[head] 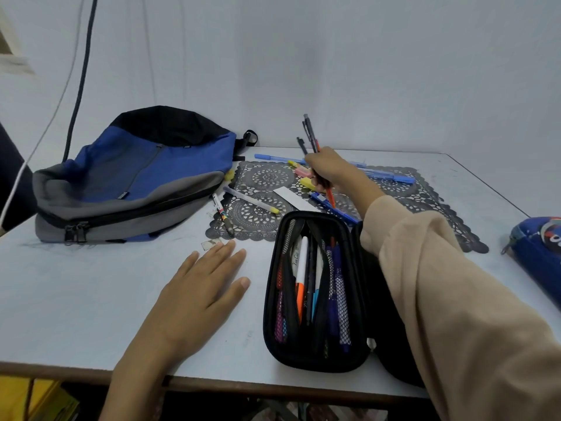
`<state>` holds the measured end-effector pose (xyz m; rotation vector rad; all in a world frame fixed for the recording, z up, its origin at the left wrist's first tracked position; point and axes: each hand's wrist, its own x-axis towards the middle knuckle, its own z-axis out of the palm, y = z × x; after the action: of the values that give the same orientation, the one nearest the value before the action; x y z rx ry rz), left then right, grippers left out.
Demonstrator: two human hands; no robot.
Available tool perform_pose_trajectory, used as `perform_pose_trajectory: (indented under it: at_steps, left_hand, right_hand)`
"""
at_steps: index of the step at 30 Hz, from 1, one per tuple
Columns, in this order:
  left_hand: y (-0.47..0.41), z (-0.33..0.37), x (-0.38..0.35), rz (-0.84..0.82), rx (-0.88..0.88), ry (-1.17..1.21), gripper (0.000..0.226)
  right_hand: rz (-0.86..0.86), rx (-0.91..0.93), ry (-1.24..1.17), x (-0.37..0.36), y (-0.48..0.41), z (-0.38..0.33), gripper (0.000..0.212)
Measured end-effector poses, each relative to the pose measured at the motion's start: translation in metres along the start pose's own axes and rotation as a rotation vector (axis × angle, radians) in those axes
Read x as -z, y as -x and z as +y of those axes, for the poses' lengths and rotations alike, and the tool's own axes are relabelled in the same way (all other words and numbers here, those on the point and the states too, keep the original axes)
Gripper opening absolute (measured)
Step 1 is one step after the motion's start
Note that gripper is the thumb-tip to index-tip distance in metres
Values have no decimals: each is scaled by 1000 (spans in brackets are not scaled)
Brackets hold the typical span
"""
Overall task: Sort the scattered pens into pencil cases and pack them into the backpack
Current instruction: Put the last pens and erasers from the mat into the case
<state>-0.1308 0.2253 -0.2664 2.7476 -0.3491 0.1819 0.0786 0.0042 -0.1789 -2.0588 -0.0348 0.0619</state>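
A black pencil case (315, 357) lies open in front of me, with several pens tucked behind its mesh pockets. My right hand (332, 171) grips a bundle of pens (310, 135), dark and orange, held upright over the black lace mat (267, 177). More pens lie scattered on the mat, among them blue pens (391, 177), a grey yellow-tipped pen (250, 200) and a white marker (221, 212). My left hand (197, 296) rests flat on the table, fingers straight, left of the case. The blue, grey and black backpack (133, 177) lies zipped at the back left.
A blue pencil case (537, 250) lies at the table's right edge. Yellow and pink erasers (303, 173) and a white card (291, 197) sit on the mat. A wall stands close behind the table (91, 299). Cords hang at the far left.
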Motion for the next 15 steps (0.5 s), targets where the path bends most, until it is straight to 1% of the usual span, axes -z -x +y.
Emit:
perform_pose_trajectory:
  at_steps: [4, 7, 9, 11, 13, 15]
  left_hand:
    - [-1, -1, -1, 1, -4, 12, 80]
    - [0, -1, -1, 1, -5, 4, 79]
    - [0, -1, -1, 3, -4, 3, 79]
    - [0, 0, 0, -2, -3, 7, 78]
    - [0, 0, 0, -4, -7, 4, 78]
    - [-1, 0, 0, -11, -7, -12, 78]
  right_hand:
    - [-91, 2, -41, -26, 12, -24, 9]
    - [-170, 47, 33, -53, 23, -39, 11]
    - [-246, 94, 173, -75, 29, -44, 10]
    - [-298, 169, 396, -96, 33, -46, 5]
    - [-259, 251, 649, -114, 36, -43, 19]
    - [-211, 294, 767, -127, 41, -40, 32]
